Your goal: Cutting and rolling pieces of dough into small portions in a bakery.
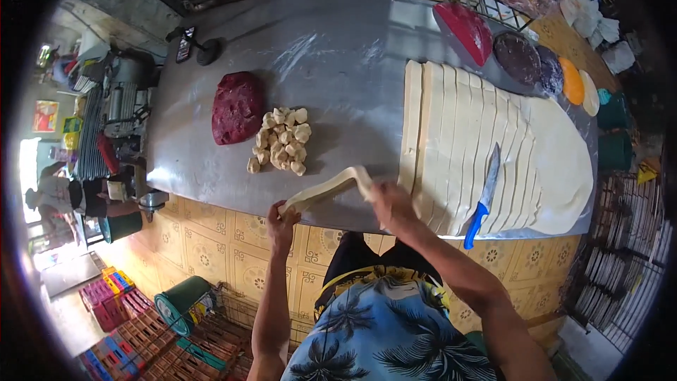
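I hold one dough strip (326,189) between my two hands, just above the near edge of the bench (338,63). My left hand (281,220) has its fingers closed around the lower end of the strip. My right hand (389,202) has its fingers closed on the upper end, where the strip bends over them. The strip hangs in the air and slopes down from the right fingers to the left fingers.

Just to the right of my right fingers lies the dough sheet (493,155), cut into many long strips. A knife (483,197) with a blue handle rests on this sheet. Beyond my left fingers is a pile of dough pieces (282,140), and beside it a dark red dough lump (238,107).
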Demonstrator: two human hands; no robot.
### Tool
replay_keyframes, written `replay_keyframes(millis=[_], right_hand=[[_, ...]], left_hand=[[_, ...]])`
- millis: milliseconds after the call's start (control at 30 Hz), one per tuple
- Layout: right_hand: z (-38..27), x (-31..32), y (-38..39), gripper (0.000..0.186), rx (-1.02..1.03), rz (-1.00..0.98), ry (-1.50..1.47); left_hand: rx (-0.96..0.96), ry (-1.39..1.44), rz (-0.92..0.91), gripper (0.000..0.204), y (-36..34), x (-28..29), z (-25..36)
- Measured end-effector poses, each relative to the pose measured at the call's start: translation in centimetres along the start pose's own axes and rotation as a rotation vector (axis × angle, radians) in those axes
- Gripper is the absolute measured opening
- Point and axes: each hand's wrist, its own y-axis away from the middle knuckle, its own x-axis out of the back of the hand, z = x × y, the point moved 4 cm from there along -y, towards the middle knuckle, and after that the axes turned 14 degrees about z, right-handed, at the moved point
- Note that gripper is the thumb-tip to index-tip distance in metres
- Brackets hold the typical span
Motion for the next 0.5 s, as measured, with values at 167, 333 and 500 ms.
replay_keyframes(millis=[167,333,500], right_hand=[[-4.1,4.5,3.0,0.026,0.436,-0.057,-0.19],[-3.1,11.6,-1.1,0.036,0.259,-0.442,-0.108],[1.0,12.8,-3.7,0.043,0.478,-0.039,0.658]], left_hand=[[-0.096,-0.087,0.128,0.034,2.1,-0.6,0.8],[-0.195,-0.121,0.25,0.029,6.2,-0.8,-0.3],[-0.248,-0.677,0.292,0.045,10.1,-4.3,-1.7]])
